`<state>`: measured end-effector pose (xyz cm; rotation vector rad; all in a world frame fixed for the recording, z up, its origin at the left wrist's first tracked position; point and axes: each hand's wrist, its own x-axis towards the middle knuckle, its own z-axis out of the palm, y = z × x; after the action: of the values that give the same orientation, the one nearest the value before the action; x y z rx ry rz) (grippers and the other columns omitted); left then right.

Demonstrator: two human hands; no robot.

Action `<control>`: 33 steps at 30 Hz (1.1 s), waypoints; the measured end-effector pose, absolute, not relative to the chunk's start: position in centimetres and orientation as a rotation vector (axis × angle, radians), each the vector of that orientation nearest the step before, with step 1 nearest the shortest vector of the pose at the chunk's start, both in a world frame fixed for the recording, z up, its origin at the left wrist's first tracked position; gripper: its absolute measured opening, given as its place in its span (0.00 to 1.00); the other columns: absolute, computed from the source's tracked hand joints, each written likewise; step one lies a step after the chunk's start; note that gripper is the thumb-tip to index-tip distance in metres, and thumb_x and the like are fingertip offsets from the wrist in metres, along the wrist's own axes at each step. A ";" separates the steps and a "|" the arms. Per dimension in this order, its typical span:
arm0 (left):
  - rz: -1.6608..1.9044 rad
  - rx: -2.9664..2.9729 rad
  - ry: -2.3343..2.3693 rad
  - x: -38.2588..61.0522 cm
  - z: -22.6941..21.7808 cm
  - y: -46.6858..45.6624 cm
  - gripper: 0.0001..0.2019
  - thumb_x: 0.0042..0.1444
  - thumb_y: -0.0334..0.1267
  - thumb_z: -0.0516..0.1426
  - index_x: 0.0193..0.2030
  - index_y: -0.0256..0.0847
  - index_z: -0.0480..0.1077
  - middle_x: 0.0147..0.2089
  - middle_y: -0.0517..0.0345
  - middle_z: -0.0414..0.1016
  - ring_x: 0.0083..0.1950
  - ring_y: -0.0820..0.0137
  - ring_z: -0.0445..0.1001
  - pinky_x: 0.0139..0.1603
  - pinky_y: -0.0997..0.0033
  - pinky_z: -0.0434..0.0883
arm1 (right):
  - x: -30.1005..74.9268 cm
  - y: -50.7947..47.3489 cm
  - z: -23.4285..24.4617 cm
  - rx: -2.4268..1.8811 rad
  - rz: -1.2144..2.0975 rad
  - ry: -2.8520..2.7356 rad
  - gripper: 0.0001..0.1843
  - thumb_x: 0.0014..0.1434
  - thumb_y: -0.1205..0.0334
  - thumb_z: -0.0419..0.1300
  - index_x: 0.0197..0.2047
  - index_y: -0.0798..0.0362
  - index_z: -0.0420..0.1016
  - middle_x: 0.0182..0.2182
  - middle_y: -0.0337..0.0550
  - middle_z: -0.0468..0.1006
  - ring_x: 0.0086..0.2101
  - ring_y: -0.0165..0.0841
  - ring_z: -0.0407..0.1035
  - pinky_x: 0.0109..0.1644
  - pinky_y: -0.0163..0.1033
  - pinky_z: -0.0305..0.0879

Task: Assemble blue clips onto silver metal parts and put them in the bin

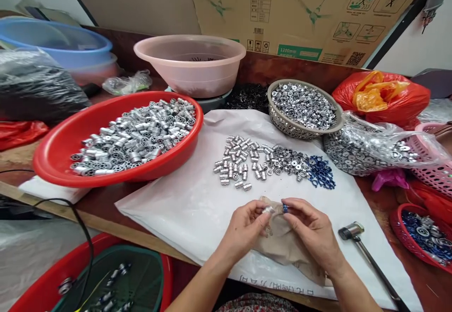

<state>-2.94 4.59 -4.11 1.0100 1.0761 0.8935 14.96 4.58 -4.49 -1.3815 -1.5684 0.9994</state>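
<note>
My left hand (247,225) pinches a small silver metal cylinder (268,209) between thumb and fingers. Close beside it, my right hand (310,225) is closed on a blue metal ring (285,208). Both hands are above a beige cloth (282,250) on the white sheet (176,208). Beyond them lie loose silver cylinders (236,156), small silver discs (291,161) and a heap of blue rings (320,173). A hammer (370,255) with a metal head rests to the right of my right hand.
A red basin (45,161) of silver cylinders stands at left, a pink basin (190,71) behind it. At back right are a grey-brown basket (293,130) of silver parts, a filled clear bag (367,147) and a red bag (395,100). A red tub (167,265) sits below the table edge.
</note>
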 end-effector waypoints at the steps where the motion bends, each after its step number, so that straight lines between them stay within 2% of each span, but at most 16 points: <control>1: 0.893 0.920 1.038 -2.4 -4.1 4.3 0.14 0.52 0.45 0.57 0.38 0.36 0.70 0.25 0.61 0.68 0.25 0.74 0.66 0.27 0.74 0.66 | 14.3 4.4 -4.5 -1.357 0.997 -1.576 0.12 0.53 0.62 0.61 0.43 0.50 0.78 0.43 0.47 0.78 0.42 0.37 0.73 0.46 0.42 0.72; 5: 0.864 0.832 0.990 -2.1 -3.9 3.9 0.16 0.49 0.46 0.60 0.37 0.34 0.72 0.24 0.61 0.69 0.23 0.77 0.65 0.26 0.76 0.65 | 13.8 3.8 -4.3 -1.329 0.980 -1.588 0.11 0.52 0.63 0.63 0.41 0.46 0.80 0.41 0.45 0.80 0.43 0.38 0.73 0.48 0.43 0.72; 11: 0.644 0.748 0.814 -3.0 -3.4 4.1 0.15 0.43 0.46 0.64 0.30 0.34 0.73 0.18 0.62 0.68 0.19 0.77 0.64 0.21 0.77 0.64 | 15.4 2.8 -3.4 -1.139 0.989 -1.800 0.15 0.54 0.66 0.62 0.45 0.42 0.78 0.40 0.44 0.80 0.40 0.37 0.75 0.43 0.41 0.74; 16: 0.887 0.422 0.835 -1.1 -3.9 3.7 0.15 0.37 0.41 0.68 0.28 0.32 0.74 0.20 0.62 0.68 0.21 0.80 0.62 0.20 0.81 0.60 | 14.7 2.2 -3.3 -1.198 0.683 -1.837 0.15 0.54 0.69 0.61 0.45 0.46 0.77 0.40 0.46 0.80 0.41 0.37 0.75 0.45 0.43 0.74; 19: 1.025 0.372 0.830 -0.1 -3.9 3.3 0.14 0.41 0.42 0.66 0.29 0.33 0.74 0.26 0.60 0.70 0.25 0.79 0.64 0.27 0.80 0.63 | 14.1 2.1 -3.6 -1.229 0.556 -1.838 0.16 0.54 0.69 0.60 0.46 0.47 0.77 0.42 0.47 0.79 0.42 0.38 0.75 0.45 0.44 0.73; 22: 0.985 0.535 0.859 -0.1 -3.5 3.3 0.14 0.48 0.45 0.62 0.36 0.36 0.75 0.30 0.60 0.71 0.27 0.77 0.67 0.31 0.77 0.66 | 14.1 2.4 -3.8 -1.254 0.539 -1.812 0.16 0.54 0.69 0.60 0.45 0.46 0.77 0.41 0.46 0.80 0.41 0.37 0.75 0.45 0.44 0.73; 24: 0.899 0.624 0.851 -0.5 -3.4 3.4 0.14 0.50 0.46 0.61 0.36 0.35 0.75 0.27 0.60 0.70 0.26 0.78 0.66 0.29 0.78 0.65 | 14.3 2.5 -3.6 -1.275 0.567 -1.789 0.14 0.53 0.67 0.61 0.43 0.45 0.78 0.39 0.45 0.81 0.41 0.39 0.75 0.46 0.46 0.72; 27: 0.768 0.522 0.720 -1.2 -4.0 3.7 0.16 0.47 0.48 0.62 0.27 0.32 0.73 0.23 0.60 0.67 0.22 0.79 0.64 0.21 0.80 0.61 | 14.7 2.6 -3.1 -1.231 0.727 -1.822 0.14 0.54 0.66 0.61 0.43 0.44 0.79 0.38 0.45 0.81 0.40 0.39 0.75 0.46 0.48 0.71; 30: 0.675 0.352 0.605 -1.4 -4.8 3.8 0.18 0.43 0.47 0.65 0.21 0.32 0.69 0.20 0.60 0.66 0.18 0.80 0.63 0.14 0.81 0.55 | 15.7 3.6 -2.7 -1.123 0.979 -1.943 0.12 0.55 0.63 0.61 0.43 0.44 0.79 0.39 0.43 0.81 0.40 0.37 0.75 0.46 0.45 0.71; 33: 0.714 0.266 0.593 -1.2 -4.7 3.9 0.15 0.43 0.44 0.66 0.28 0.32 0.73 0.21 0.60 0.67 0.20 0.80 0.65 0.16 0.84 0.59 | 17.2 6.9 -3.2 -1.381 0.860 -2.025 0.10 0.54 0.59 0.61 0.41 0.46 0.79 0.38 0.41 0.81 0.37 0.35 0.75 0.44 0.41 0.70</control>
<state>-1.17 3.95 -4.71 0.2657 0.5927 0.7139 17.24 6.89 -3.15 -1.3814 -2.0250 0.8601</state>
